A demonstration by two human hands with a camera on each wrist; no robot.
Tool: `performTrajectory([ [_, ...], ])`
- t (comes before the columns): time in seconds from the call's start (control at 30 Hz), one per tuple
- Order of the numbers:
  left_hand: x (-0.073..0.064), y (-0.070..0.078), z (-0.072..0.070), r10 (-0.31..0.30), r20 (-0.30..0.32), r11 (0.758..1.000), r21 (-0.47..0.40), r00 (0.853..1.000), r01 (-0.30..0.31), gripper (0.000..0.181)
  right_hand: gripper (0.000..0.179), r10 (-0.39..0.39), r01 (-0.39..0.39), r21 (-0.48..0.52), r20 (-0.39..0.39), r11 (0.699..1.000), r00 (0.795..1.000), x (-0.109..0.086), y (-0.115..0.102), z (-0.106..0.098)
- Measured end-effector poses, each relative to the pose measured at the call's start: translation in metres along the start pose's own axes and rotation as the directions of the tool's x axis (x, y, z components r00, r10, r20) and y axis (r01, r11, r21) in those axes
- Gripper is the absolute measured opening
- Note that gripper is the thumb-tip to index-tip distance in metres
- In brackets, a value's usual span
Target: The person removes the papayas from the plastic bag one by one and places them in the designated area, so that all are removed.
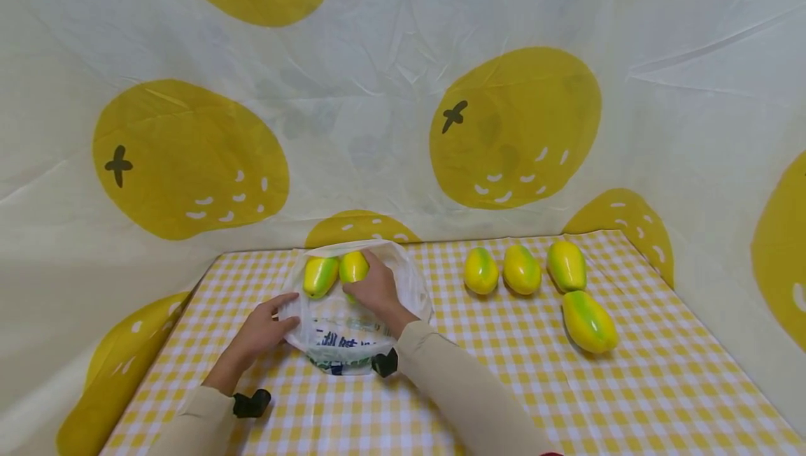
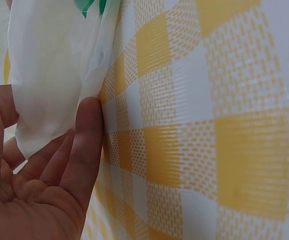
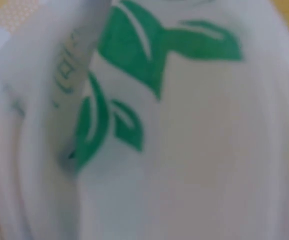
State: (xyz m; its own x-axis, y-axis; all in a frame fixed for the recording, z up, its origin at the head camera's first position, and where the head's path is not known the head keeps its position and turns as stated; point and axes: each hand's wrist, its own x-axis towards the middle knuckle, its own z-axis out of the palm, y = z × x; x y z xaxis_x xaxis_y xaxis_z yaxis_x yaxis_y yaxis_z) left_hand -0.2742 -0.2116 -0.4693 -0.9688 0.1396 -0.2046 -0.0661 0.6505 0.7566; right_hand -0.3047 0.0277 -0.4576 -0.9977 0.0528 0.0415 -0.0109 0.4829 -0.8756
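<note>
A white translucent plastic bag (image 1: 412, 288) with printed lettering lies spread on the table, its mouth held wide. My left hand (image 1: 261, 333) grips its left edge; in the left wrist view the bag film (image 2: 49, 75) passes between thumb and fingers. Inside the mouth, my right hand (image 1: 378, 287) holds a yellow-green papaya (image 1: 352, 266), partly covered by the fingers. Beside it in the bag lies another papaya (image 1: 320, 276). In the right wrist view, blurred bag film (image 3: 204, 150) with green leaf prints fills the picture and hides the right hand.
To the right of the bag, several more papayas (image 1: 522, 270) lie on the yellow-and-white checked tablecloth (image 1: 491, 365). One papaya (image 1: 589, 322) sits nearer the front. A pale curtain (image 1: 378, 127) printed with big yellow fruit hangs behind the table.
</note>
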Motion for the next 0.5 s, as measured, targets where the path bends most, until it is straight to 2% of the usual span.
performTrajectory([
  [0.2,0.0,0.001,-0.002,0.013,0.004,1.0,0.016,1.0,-0.013,0.06,0.085,-0.014,0.014,0.015,0.022,1.0,1.0,-0.006,-0.005,-0.013],
  [0.5,0.0,0.0,0.0,0.015,0.006,1.0,-0.014,1.0,-0.015,0.061,0.084,-0.047,0.047,0.012,0.02,0.999,0.999,-0.015,-0.011,-0.034],
])
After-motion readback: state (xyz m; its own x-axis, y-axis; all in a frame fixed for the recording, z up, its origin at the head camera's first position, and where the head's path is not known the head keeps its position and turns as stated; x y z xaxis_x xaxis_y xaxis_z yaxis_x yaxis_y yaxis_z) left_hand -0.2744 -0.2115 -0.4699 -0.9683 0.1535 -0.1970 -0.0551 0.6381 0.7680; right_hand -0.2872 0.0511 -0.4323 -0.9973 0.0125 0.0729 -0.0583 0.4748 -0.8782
